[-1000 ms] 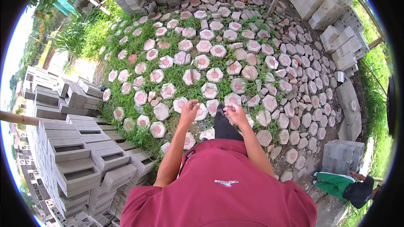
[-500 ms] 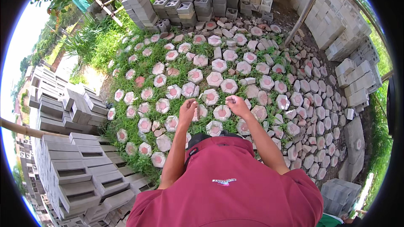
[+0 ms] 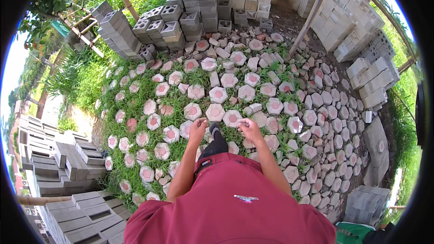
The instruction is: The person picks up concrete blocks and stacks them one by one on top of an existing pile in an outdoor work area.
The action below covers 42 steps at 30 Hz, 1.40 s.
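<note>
Left hand: the left hand point(image 3: 197, 129) hangs out in front of the body, fingers loosely curled, holding nothing.
Right hand: the right hand point(image 3: 249, 129) is level with it, curled a little tighter; whether it grips anything I cannot tell.
Block stacks: grey hollow concrete blocks point(image 3: 199, 4) piled at the far edge of the yard, more stacks at left and right.
Paver field: hexagonal pavers with pink centres point(image 3: 218, 95) laid across grass, spreading ahead and to the right.
Shirt: a red shirt point(image 3: 230, 203) fills the lower middle.
Nearest paver: one hexagonal paver point(image 3: 232, 118) lies on the ground between the hands, just ahead.
Foot: a dark shoe point(image 3: 214, 129) steps between both hands.
</note>
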Available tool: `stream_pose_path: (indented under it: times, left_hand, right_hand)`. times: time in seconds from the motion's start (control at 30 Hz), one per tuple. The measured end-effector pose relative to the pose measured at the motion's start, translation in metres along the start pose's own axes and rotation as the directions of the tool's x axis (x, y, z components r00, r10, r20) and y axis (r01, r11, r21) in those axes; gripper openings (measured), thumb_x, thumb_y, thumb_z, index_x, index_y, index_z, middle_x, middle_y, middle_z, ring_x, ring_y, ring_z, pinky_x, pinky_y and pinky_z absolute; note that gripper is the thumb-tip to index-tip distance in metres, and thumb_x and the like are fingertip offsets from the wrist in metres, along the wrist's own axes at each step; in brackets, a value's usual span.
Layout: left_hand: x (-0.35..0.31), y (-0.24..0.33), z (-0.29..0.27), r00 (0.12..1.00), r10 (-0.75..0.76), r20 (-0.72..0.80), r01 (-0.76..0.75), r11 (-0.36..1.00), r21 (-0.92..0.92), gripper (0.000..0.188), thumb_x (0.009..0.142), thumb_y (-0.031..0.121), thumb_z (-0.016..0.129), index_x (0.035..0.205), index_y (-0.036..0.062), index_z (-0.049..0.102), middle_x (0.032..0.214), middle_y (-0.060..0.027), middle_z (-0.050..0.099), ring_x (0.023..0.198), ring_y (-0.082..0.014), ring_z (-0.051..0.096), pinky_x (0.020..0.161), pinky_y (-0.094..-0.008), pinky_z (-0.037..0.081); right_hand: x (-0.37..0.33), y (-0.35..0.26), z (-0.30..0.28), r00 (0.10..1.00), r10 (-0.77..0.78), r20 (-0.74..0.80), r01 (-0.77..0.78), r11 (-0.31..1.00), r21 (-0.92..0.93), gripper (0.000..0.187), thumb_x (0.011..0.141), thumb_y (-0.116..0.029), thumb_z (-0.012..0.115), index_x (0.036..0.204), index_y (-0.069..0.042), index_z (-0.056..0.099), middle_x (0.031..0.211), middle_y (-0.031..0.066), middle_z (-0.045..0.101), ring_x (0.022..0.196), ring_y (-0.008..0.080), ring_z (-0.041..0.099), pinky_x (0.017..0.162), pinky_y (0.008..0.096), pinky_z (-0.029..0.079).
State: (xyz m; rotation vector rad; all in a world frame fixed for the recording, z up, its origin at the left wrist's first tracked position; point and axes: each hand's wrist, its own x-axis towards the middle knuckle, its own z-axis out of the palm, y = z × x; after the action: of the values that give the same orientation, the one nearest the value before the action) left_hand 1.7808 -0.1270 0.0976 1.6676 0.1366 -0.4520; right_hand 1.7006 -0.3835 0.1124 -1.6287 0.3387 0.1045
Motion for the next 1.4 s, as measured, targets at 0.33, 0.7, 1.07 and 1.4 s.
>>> stream_pose_path:
  times: [0.33,0.7,1.07,1.4]
  left_hand:
    - [0.209,0.125,-0.001,0.947,0.213,0.241,-0.230,0.972,0.045,0.031,0.093,0.018,0.058,0.116,-0.0026,0.059,0.099,-0.0063,0.065,0.090,-0.0125,0.060,0.080,-0.0274,0.048]
    - [0.299,0.136,-0.037,0.988,0.058,0.143,-0.062,0.998,0.028,0.028,0.094,0.019,0.059,0.113,-0.0009,0.060,0.096,-0.0063,0.067,0.087,-0.0123,0.062,0.075,-0.0274,0.048]
    - [0.499,0.236,-0.029,0.996,0.080,0.031,-0.082,0.996,0.041,0.031,0.093,0.018,0.059,0.115,-0.0034,0.060,0.098,-0.0089,0.067,0.088,-0.0135,0.062,0.080,-0.0274,0.049]
    - [0.625,0.307,0.022,0.962,0.245,0.118,-0.254,0.965,0.070,0.028,0.093,0.019,0.059,0.111,-0.0019,0.061,0.096,-0.0079,0.067,0.088,-0.0136,0.063,0.080,-0.0285,0.049]
  right_hand:
    - [0.204,-0.092,0.009,0.990,-0.098,-0.099,0.076,0.975,-0.207,0.030,0.085,-0.022,0.066,0.105,0.000,0.065,0.087,0.0088,0.069,0.080,0.0160,0.065,0.075,0.0299,0.052]
    - [0.338,-0.115,0.016,0.983,0.118,-0.142,-0.103,0.989,0.111,0.025,0.088,-0.013,0.063,0.105,0.005,0.062,0.086,0.0066,0.068,0.073,0.0109,0.064,0.067,0.0247,0.052]
    - [0.552,-0.168,-0.030,0.987,0.069,-0.148,-0.052,0.992,0.119,0.023,0.090,-0.016,0.060,0.106,0.000,0.062,0.088,0.0041,0.068,0.071,0.0104,0.063,0.060,0.0243,0.049]
    - [0.687,-0.232,-0.072,0.981,-0.105,-0.160,0.118,0.990,0.075,0.025,0.089,-0.017,0.061,0.105,0.002,0.062,0.083,0.0040,0.067,0.072,0.0108,0.063,0.065,0.0251,0.049]
